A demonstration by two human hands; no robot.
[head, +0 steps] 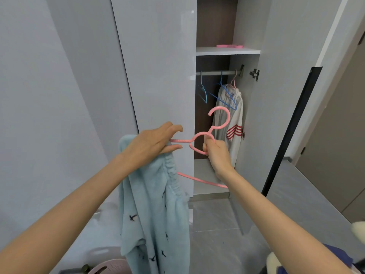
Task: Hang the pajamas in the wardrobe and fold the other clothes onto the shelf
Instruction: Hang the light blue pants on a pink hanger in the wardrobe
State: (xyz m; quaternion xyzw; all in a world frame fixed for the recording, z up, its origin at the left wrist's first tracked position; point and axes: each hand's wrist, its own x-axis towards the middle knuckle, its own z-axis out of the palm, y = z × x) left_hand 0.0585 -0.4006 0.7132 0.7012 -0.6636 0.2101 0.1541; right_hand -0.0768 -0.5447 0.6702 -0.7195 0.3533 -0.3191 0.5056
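Head view, looking down over two bare forearms toward an open wardrobe [215,26]; right hand [217,150] closed around the loop at the neck of a pink hanger [199,139], hook curling up and to the right, toward the rail [217,72]; left hand [153,141] pinching the hanger's left shoulder bar together with the elastic waistband of pale blue pajama bottoms [156,210], thumb below, fingers curled above; fabric draped over that end of the hanger and hanging straight down between the arms, bird print showing low on the leg; lower bar of the hanger slanting down to the right, passing behind the right wrist.

Key relation: hanger's long axis running roughly left to right across the view, tilted, with the hook on the right-hand side and already pointing at the wardrobe opening; rail up and to the right of the grip, well apart; right hand nearer to it, so probably the one to lift and hook while the left steadies the cloth.

On the rail: two blue hangers [203,91], a white garment with red stripes [233,123] on a pink hanger; shelf [227,50] above, something pink and flat on it; free rail space apparently between the blue hangers.
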